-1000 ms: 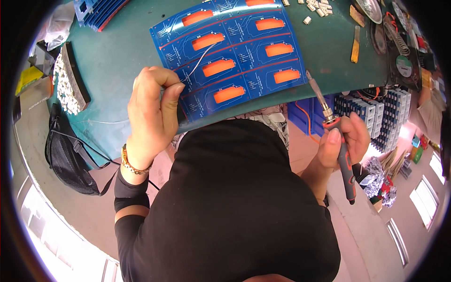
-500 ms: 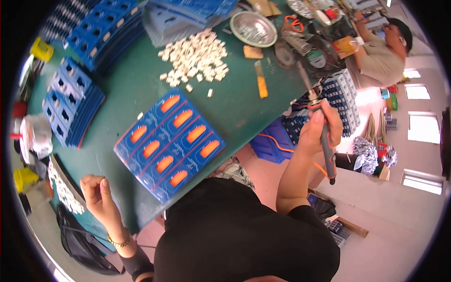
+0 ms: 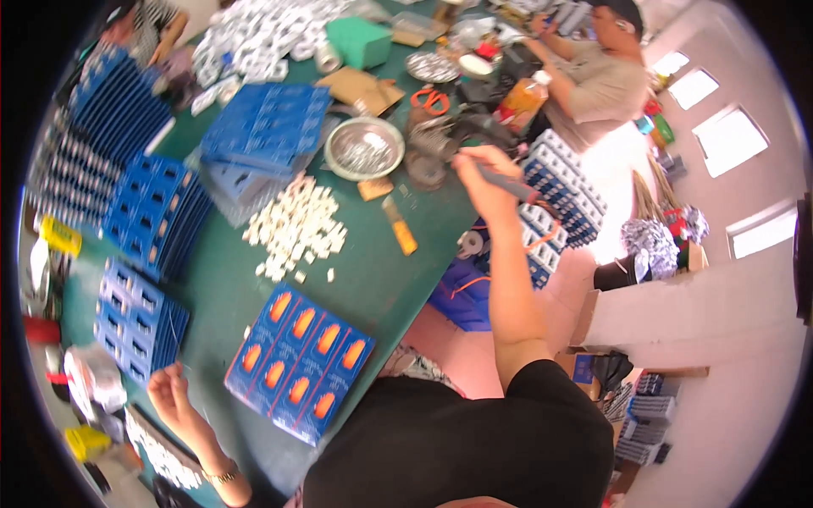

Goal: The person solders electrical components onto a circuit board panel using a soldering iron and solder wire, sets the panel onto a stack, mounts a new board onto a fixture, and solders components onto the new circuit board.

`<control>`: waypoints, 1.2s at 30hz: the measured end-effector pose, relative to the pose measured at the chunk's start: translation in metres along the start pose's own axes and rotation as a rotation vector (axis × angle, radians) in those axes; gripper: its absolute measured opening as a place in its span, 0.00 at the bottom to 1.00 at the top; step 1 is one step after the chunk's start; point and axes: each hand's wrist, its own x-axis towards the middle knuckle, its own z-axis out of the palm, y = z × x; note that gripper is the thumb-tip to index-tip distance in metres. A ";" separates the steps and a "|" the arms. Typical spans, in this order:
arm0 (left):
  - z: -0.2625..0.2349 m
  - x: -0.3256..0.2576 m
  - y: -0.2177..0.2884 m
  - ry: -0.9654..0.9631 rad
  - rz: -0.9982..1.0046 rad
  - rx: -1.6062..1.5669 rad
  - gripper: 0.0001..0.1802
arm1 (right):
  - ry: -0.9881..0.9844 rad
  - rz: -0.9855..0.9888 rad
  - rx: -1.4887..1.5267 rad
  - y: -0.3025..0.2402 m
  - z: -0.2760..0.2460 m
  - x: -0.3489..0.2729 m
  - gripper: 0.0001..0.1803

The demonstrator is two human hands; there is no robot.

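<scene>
My right hand is wrapped round the grey and red handle of a soldering iron. It is stretched out beside the coiled iron stand; the iron's tip is hidden. At the table's left side my left hand has its fingers pinched together on what looks like a thin wire, only faintly visible. Between my hands, nearer to me, lies a blue circuit board panel with rows of orange ovals. Small white connectors lie in a heap beyond it.
Stacks of blue boards line the left side. A metal bowl of small parts, orange scissors and a yellow-handled blade lie further off. A co-worker sits at the far right, another person at the far left.
My right hand has reached forward and leftward with the soldering iron to the stand. The view has shifted, showing more of the far table. My left hand stays pinched at the left.
</scene>
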 end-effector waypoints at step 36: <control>0.014 -0.039 0.083 -0.459 -0.235 -0.401 0.05 | -1.048 0.552 0.902 -0.113 0.071 -0.127 0.11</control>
